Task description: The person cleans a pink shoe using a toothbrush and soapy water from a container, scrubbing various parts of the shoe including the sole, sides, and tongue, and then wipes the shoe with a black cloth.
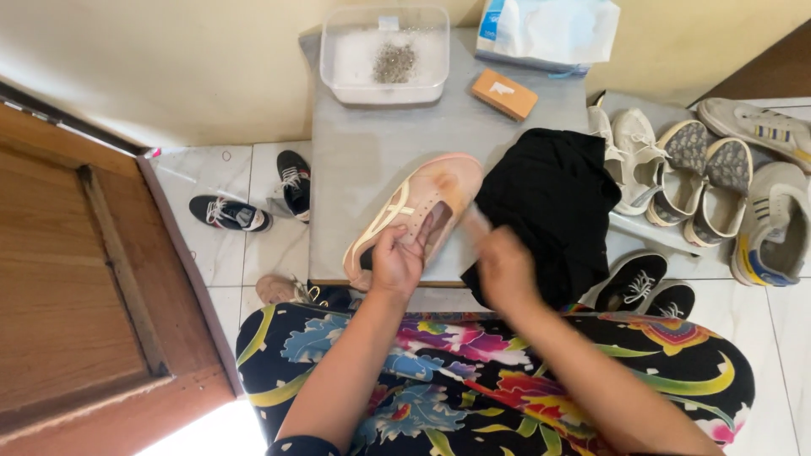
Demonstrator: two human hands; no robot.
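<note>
A pale pink sneaker with cream stripes lies on a grey board in front of me, toe pointing away to the right. My left hand grips the shoe at its opening near the heel. My right hand hovers just to the right of the shoe, blurred by motion, with a small pale thing in its fingers that I cannot make out. A black cloth lies on the board right behind that hand.
A clear plastic tub with white powder and dark specks stands at the board's far end, beside a small orange block and a white bag. Pairs of shoes sit on the tiled floor right and left. A wooden door stands at left.
</note>
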